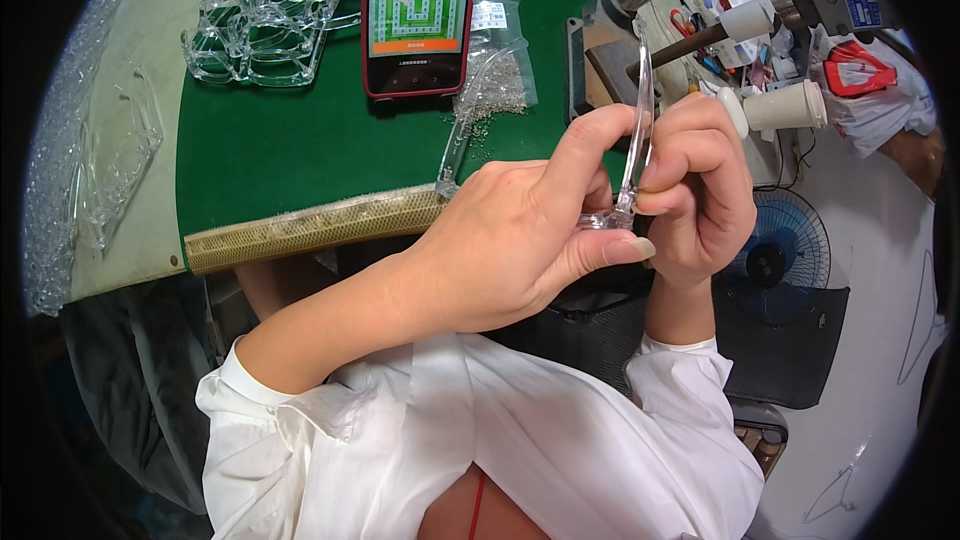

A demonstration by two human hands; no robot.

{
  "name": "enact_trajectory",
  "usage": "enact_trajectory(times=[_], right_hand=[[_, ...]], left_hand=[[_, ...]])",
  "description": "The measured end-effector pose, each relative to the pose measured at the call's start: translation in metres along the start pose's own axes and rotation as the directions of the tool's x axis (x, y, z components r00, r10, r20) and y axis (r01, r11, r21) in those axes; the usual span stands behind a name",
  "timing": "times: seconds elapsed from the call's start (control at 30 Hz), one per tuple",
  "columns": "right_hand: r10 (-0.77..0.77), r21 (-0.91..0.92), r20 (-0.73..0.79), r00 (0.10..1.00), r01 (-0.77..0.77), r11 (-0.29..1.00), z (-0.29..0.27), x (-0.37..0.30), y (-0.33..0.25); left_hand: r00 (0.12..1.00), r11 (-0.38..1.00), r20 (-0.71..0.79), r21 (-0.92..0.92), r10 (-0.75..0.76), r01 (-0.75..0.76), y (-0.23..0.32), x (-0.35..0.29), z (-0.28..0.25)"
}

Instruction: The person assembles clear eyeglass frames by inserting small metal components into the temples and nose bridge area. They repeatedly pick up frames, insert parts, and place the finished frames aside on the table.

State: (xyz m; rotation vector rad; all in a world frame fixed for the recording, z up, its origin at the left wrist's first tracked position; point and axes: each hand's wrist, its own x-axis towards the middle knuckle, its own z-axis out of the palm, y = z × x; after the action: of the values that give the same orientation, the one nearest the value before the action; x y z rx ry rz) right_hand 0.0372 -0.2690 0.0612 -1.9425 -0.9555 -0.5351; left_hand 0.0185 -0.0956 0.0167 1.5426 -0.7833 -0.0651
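Holding a clear plastic glasses frame [612, 218] between us, we had our left hand [520, 240] and right hand [700, 190] pressed close together, fingers pinched on it. One clear arm [640, 110] stood upright above our right fingers; the other arm [470, 120] slanted away beyond our left hand. Past our hands lay a green mat [300, 140], a bag of small screws [500, 70] and a phone [417, 15]. Farther left sat a pile of clear frames [265, 15].
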Motion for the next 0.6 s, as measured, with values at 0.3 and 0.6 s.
enact_trajectory(times=[0.3,0.6], right_hand=[[0.032,0.021,-0.047,0.998,-0.031,0.999,0.0018,-0.0063,0.0007],[-0.038,-0.026,-0.063,0.997,0.036,0.999,0.0044,-0.0074,0.0039]], left_hand=[[0.997,0.996,-0.064,-0.065,0.053,-0.057,-0.0026,0.0013,0.0066],[0.996,0.962,0.047,-0.262,-0.072,0.082,0.0000,0.0019,0.0038]])
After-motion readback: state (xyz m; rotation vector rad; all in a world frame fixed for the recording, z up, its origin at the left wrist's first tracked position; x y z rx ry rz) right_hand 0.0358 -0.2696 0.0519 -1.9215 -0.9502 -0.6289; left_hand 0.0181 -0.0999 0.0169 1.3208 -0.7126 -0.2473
